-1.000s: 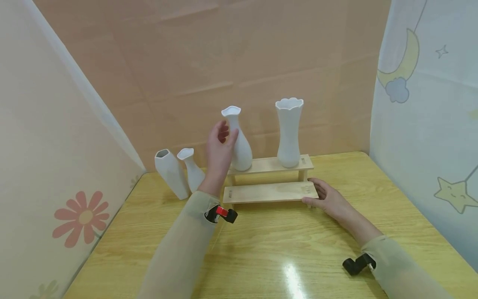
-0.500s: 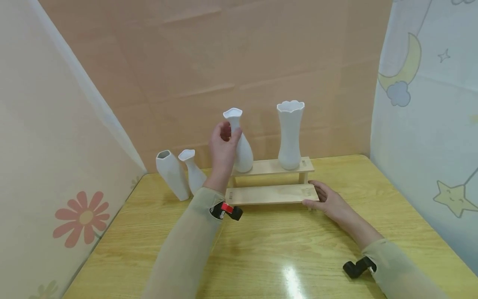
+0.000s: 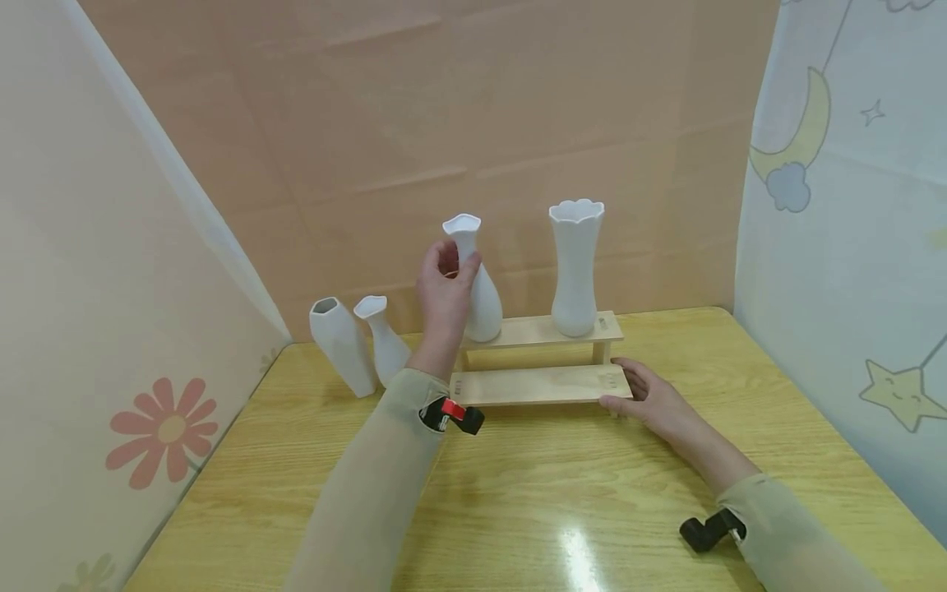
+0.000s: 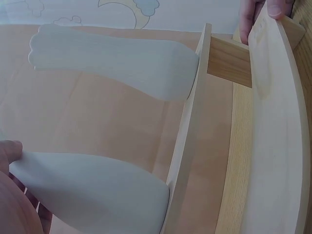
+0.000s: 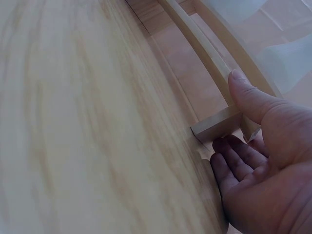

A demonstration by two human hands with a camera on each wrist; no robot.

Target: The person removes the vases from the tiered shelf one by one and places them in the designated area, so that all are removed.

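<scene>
My left hand (image 3: 445,300) pinches the neck of a white vase (image 3: 484,308) with a flared, angular mouth. Its base stands on the left end of the upper shelf of a two-tier wooden stand (image 3: 536,385). In the left wrist view the vase's rounded body (image 4: 97,190) meets the upper shelf (image 4: 187,131). My right hand (image 3: 654,400) grips the right end of the lower shelf, thumb at its front edge and fingers behind the end leg (image 5: 219,124). A taller white vase (image 3: 575,271) with a scalloped rim stands on the upper shelf's right part.
Left of the stand, a faceted white vase (image 3: 342,347) and a slim white vase (image 3: 387,345) stand on the wooden table (image 3: 533,493); my left forearm partly hides the slim one. An orange-brown cloth (image 3: 473,123) hangs behind, with patterned cloths at both sides.
My left hand and sleeve have shifted slightly right, still holding the vase's neck. The whole view has moved down a little; the right hand keeps its grip on the stand.
</scene>
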